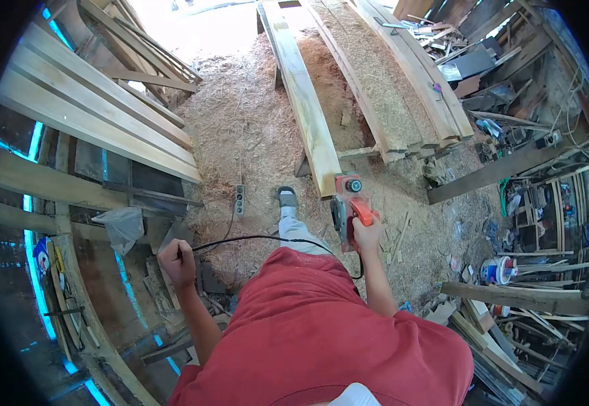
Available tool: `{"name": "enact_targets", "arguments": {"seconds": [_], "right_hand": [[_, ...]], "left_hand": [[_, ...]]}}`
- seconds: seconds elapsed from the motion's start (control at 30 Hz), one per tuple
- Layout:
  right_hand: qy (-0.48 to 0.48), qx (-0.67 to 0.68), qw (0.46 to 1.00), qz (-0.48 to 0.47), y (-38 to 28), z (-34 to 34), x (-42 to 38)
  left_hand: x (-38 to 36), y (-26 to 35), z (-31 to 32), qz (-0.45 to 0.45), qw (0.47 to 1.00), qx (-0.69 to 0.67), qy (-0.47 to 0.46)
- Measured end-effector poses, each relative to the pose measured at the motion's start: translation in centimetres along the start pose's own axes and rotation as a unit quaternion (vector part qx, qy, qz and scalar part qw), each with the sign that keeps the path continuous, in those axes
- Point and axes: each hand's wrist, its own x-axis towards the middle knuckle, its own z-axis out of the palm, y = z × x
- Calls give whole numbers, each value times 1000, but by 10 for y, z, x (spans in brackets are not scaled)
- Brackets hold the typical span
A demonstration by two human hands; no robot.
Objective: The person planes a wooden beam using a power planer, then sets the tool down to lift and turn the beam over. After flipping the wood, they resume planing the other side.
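Head view looks straight down over a red shirt [321, 331], and nearest on the left the left hand [176, 260] is clenched around the black power cord [261, 238], holding it out to the side so the slack arcs across toward the tool. Further out on the right, the right hand [367, 233] grips the orange handle of an electric planer [347, 206], which sits at the near end of a long pale plank [304, 101], its sole on or just at the board's end; I cannot tell whether it is fully seated on the wood. The step in hand appears to be setting the planer at the start of a pass along the plank, with the cord kept clear. The next move, as I judge it, calls for a level, steady push away along the board, the cord fed out behind so it does not snag on the foot [288, 197] or the power strip [240, 199] lying in the shavings just left of it. The planer looks red-orange and grey with a round black knob at its front, compact and boxy. The plank is light, fresh-looking, slightly bowed, and runs far up the scene on a low support. Right of it lie more boards [403, 81] dusted with sawdust; left, a stack of lumber [98, 115] leans across. Sawdust [240, 128] covers the ground.
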Motion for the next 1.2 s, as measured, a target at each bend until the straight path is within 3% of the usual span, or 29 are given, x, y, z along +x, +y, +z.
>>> {"name": "enact_targets", "arguments": {"seconds": [0.33,0.67,0.77,0.87,0.97,1.03,1.07,1.13,1.2], "right_hand": [[-5,-142,990,11,28,39,57],[0,-163,987,-2,20,66,83],[-22,-173,985,5,30,69,97],[-103,-175,979,-15,55,67,116],[-151,-137,978,-45,41,71,123],[-200,-78,969,123,-21,71,111],[-202,-79,968,126,-7,78,113],[-122,-143,979,-77,25,93,118],[-115,-142,983,-30,41,101,125]], "left_hand": [[28,2,21,11,999,24,-22],[46,-6,41,-16,998,55,-27],[51,-16,47,-31,997,62,-43],[58,-17,56,-40,995,67,-63],[64,-24,62,-36,994,81,-68],[67,-29,67,-61,993,70,-71],[68,-31,68,-85,992,60,-72],[74,-27,72,-77,991,72,-81],[78,-28,76,-72,990,84,-91]]}}
